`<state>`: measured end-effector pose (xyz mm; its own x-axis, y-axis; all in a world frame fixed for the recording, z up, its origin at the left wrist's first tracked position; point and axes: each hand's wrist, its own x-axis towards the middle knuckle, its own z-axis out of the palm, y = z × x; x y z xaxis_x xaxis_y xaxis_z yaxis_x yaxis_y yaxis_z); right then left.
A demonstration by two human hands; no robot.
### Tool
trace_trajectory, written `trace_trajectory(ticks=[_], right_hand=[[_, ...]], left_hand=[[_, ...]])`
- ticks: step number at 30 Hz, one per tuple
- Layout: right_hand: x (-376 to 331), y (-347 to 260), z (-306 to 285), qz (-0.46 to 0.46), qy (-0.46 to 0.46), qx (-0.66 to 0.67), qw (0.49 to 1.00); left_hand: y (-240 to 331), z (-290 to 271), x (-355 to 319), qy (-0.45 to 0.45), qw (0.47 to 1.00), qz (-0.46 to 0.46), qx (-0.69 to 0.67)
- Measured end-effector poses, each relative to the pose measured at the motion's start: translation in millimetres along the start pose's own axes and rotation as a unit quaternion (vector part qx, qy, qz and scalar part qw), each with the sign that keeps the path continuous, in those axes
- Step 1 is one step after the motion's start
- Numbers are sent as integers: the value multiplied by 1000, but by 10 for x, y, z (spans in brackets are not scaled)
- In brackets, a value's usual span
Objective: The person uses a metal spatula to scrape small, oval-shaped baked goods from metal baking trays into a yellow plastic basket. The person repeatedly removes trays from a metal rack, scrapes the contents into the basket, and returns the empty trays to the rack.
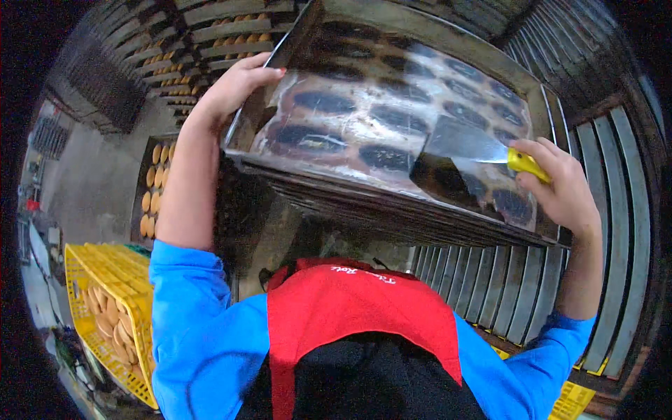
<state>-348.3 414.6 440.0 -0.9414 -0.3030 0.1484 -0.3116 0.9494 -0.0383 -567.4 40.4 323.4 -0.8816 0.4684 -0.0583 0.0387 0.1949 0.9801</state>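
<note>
In front of me lies a large metal baking tray point(231, 143), the top one of a stack. Its floor carries rows of dark oval marks among pale, shiny residue. My left hand point(240, 85) rests on the tray's left rim, thumb over the edge and fingers curled round the outside. My right hand point(563, 183) is closed round the yellow handle of a scraper point(462, 142) with a broad metal blade. That blade lies over the right part of the tray, above the oval marks; whether its edge touches the metal I cannot tell. A dark shadow falls beside it.
Racks of trays point(231, 31) with oval buns stand at the far left. Another tray of buns point(142, 182) sits lower left, above a yellow plastic crate point(108, 255) filled with buns. Rows of stacked metal trays point(616, 231) line the right side, with more close by my right arm.
</note>
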Motion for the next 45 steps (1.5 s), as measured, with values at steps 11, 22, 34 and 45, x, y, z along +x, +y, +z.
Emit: trace_trajectory(ticks=[11, 22, 34, 45], right_hand=[[1105, -828, 237, -213, -69, -82, 971], [1210, -785, 101, -162, -102, -127, 973], [2478, -178, 381, 0, -115, -231, 966], [1974, -290, 132, -29, -146, -207, 967]], left_hand=[[-51, 103, 19, 48, 997, 7, -56], [-127, 65, 7, 55, 997, 37, -50], [-14, 145, 30, 50, 996, 2, -69], [-79, 152, 16, 60, 993, 28, -102]])
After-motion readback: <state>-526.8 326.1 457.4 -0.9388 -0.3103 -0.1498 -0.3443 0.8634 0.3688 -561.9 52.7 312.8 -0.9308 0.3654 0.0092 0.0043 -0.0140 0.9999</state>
